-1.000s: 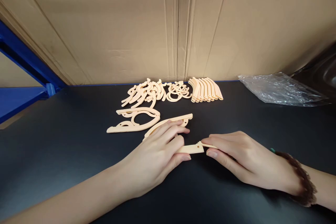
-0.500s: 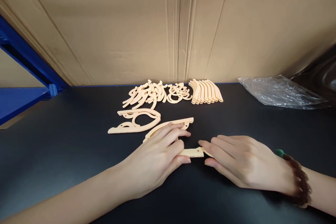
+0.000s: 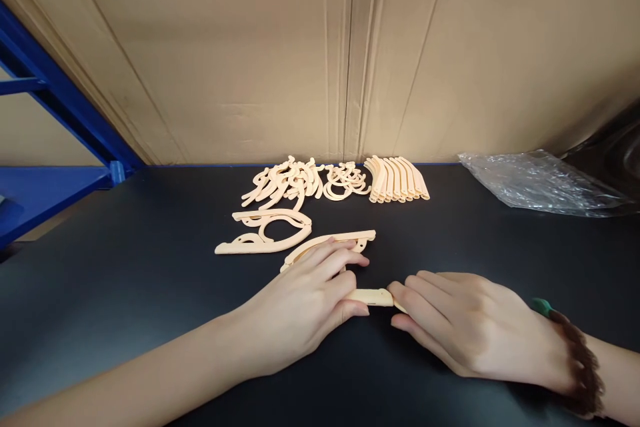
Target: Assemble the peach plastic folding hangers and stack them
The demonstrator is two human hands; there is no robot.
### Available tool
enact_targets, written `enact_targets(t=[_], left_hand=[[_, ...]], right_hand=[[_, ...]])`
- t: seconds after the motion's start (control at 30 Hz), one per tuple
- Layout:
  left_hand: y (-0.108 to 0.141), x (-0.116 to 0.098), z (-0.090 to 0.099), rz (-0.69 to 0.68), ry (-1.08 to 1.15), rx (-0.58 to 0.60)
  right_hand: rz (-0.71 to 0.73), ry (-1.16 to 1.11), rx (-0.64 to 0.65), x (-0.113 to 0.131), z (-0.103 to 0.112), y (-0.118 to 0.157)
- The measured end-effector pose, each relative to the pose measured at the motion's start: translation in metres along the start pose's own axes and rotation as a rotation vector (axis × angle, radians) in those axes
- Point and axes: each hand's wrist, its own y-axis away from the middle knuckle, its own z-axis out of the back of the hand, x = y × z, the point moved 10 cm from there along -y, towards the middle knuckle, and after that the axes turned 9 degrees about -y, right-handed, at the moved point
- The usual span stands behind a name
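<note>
My left hand [image 3: 315, 297] is closed around a beige plastic folding-hanger arm [image 3: 373, 297], its thumb and index finger gripping it from the left. Its other fingers rest on a second beige hanger arm [image 3: 327, 237], curved, just beyond. Whether the two arms join beneath that hand is hidden. At the right end of the nearer arm, my right hand [image 3: 465, 323] pinches a small beige part [image 3: 400, 307], mostly covered by the fingers. A folding hanger [image 3: 300, 237] with a round hook opening lies beyond my left hand.
Along the back of the black tabletop [image 3: 150, 267] lie loose beige hanger pieces [image 3: 287, 183], curved hook pieces [image 3: 345, 180] and a row of hanger arms [image 3: 399, 179]. A clear plastic bag [image 3: 545, 183] sits back right. Blue frame [image 3: 85, 107] stands left, cardboard [image 3: 240, 53] behind.
The view has shifted slightly, so everything sits a little lower and further right. The nearer arm has rolled a little; the hole near its end no longer shows. Both hands keep their grips.
</note>
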Motion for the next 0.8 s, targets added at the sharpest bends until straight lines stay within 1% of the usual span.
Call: enact_targets(t=[0.07, 0.17, 0.3, 0.4, 0.47, 0.57, 0.67, 0.8], left_hand=[[0.0, -0.001, 0.001, -0.011, 0.01, -0.009], [0.0, -0.001, 0.001, -0.017, 0.025, -0.007], [0.002, 0.003, 0.003, 0.017, 0.061, 0.0], [0.004, 0.01, 0.004, 0.072, 0.087, -0.002], [0.005, 0.014, 0.003, 0.115, 0.107, 0.004], [0.006, 0.019, 0.003, 0.177, 0.121, -0.004], [0.005, 0.022, 0.004, 0.193, 0.137, -0.037], [0.006, 0.028, -0.002, 0.224, 0.256, -0.04]], right_hand=[[0.038, 0.045, -0.004, 0.004, 0.001, 0.001], [0.04, 0.032, 0.008, 0.002, 0.003, 0.002], [-0.013, -0.137, 0.041, -0.005, 0.006, 0.0], [-0.058, -0.275, 0.087, -0.008, 0.007, -0.001], [-0.091, -0.318, 0.118, -0.01, 0.006, -0.002], [-0.122, -0.346, 0.157, -0.015, 0.006, -0.003], [-0.142, -0.349, 0.196, -0.021, 0.005, -0.002], [-0.165, -0.295, 0.247, -0.03, -0.001, 0.007]])
